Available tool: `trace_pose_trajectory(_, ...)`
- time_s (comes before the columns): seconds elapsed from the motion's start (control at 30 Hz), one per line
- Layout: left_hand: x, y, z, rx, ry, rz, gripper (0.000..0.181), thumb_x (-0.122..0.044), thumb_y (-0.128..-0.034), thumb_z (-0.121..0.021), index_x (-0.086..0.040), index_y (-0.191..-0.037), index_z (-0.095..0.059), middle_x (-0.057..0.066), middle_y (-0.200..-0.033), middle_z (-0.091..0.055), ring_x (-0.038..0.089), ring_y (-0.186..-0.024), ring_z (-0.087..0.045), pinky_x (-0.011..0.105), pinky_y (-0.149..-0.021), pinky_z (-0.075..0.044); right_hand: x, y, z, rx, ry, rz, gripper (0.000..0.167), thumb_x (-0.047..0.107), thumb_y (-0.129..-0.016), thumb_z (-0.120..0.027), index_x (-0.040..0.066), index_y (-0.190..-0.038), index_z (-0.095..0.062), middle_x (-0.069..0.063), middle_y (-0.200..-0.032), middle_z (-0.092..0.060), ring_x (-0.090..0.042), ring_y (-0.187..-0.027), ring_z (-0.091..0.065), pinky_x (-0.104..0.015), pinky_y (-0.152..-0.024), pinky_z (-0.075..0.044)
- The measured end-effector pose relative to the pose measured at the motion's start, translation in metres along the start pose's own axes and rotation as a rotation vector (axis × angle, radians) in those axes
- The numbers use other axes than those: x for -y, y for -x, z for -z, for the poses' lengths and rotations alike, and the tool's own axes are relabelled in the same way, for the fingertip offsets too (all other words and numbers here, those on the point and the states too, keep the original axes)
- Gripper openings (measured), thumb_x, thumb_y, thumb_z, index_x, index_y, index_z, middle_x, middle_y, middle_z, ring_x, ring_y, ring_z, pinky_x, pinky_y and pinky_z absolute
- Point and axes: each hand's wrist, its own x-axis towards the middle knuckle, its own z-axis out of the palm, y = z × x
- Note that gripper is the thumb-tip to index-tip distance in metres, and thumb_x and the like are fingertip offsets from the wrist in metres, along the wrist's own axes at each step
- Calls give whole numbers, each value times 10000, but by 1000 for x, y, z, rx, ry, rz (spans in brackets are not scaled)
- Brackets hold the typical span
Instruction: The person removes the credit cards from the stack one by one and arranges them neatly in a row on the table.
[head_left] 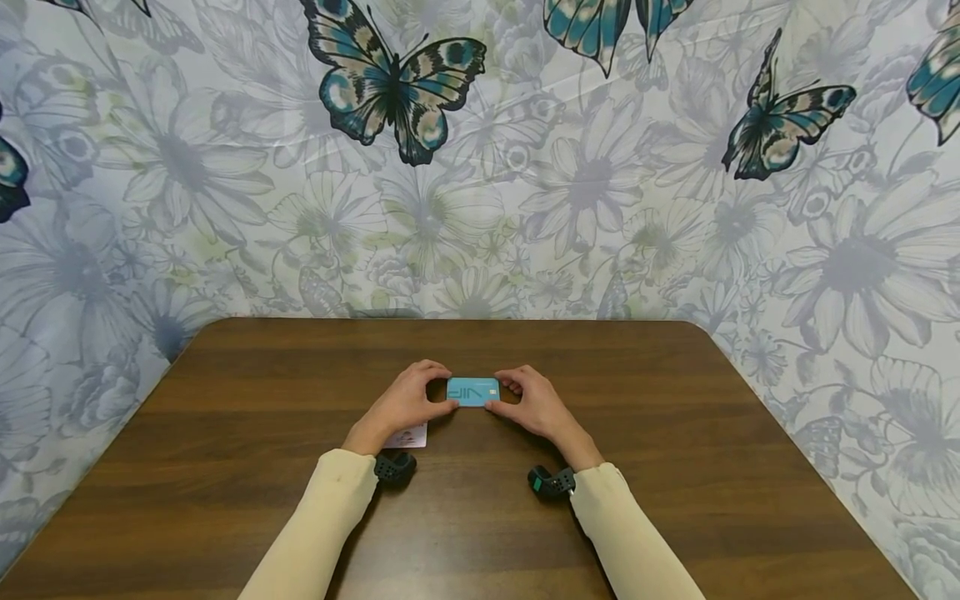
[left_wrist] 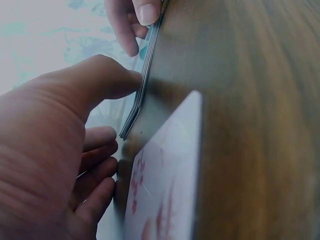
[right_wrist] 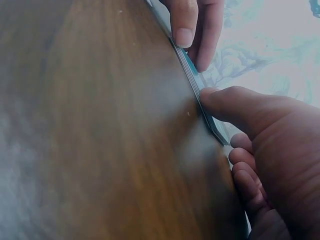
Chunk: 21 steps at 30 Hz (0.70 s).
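L hand point(head_left: 405, 402) & R hand point(head_left: 537, 407) each pinch an end of the blue card stack point(head_left: 472, 392), thumbs spread from fingers approx. its depth. Stack's btwn them, mid-table point(head_left: 480, 517); white card point(head_left: 411, 437) nr L wrist.

- Beneath the fingers point(head_left: 433, 369) and well out to both sides, a brown wood-grain desk point(head_left: 675, 417) with rounded far corners
- Just on the near side of the left fingers, on the desk, a pale card point(head_left: 408, 437), partly hidden in the head view, red print on its face in the left wrist view
- Beyond the fingers, past the desk's far edge, a whitish backdrop point(head_left: 480, 283) with grey flowers
- High beyond the left fingers, a printed teal-and-black butterfly point(head_left: 396, 87)
- Far off beyond the right fingers, a smaller printed butterfly point(head_left: 783, 125)
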Motion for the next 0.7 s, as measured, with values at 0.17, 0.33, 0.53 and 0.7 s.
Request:
trace_pose_trajectory(0.17, -2, 0, 1, 8, 0, -6, 508, -272, -910, -787, 19, -1306, -659, 171, -1356, -590, 375, -1298, -543, 532, -1109, -432, -1, -1, 0, 7, 10, -1, 516, 316, -872, -840, 81, -1309, -701, -50, -1131, -648, -208, -1008, -608, -402, -943, -530)
trace_pose_trajectory(0.33, -3, -1, 2, 7, -6, -12, 507, -280, -898, -794, 15, -1291, -669, 164, -1342, -599, 366, -1289, -547, 524, -1112, -431, -1, -2, 0, 18, 11, -16, 536, 325, -865, -846, 82, -1318, -698, -46, -1122, -644, -205, -1005, -600, -398, -944, -524)
trace_pose_trajectory(0.53, -1, -2, 3, 12, -17, -21, 517, -275, -892, -795, 25, -1292, -664, 171, -1336, -596, 372, -1276, -549, 528, -1101, -436, 1, -3, 1, 26, 8, -27, 543, 325, -863, -848, 79, -1322, -694, -47, -1121, -638, -207, -1006, -588, -400, -947, -517)
trace_pose_trajectory(0.7, 0, -3, 2, 21, -25, -23, 511, -279, -896, -792, 24, -1290, -669, 171, -1338, -593, 367, -1274, -546, 519, -1101, -440, 1, -2, 0, 30, 11, -32, 538, 324, -864, -849, 82, -1319, -695, -42, -1119, -635, -205, -1009, -584, -395, -950, -515)
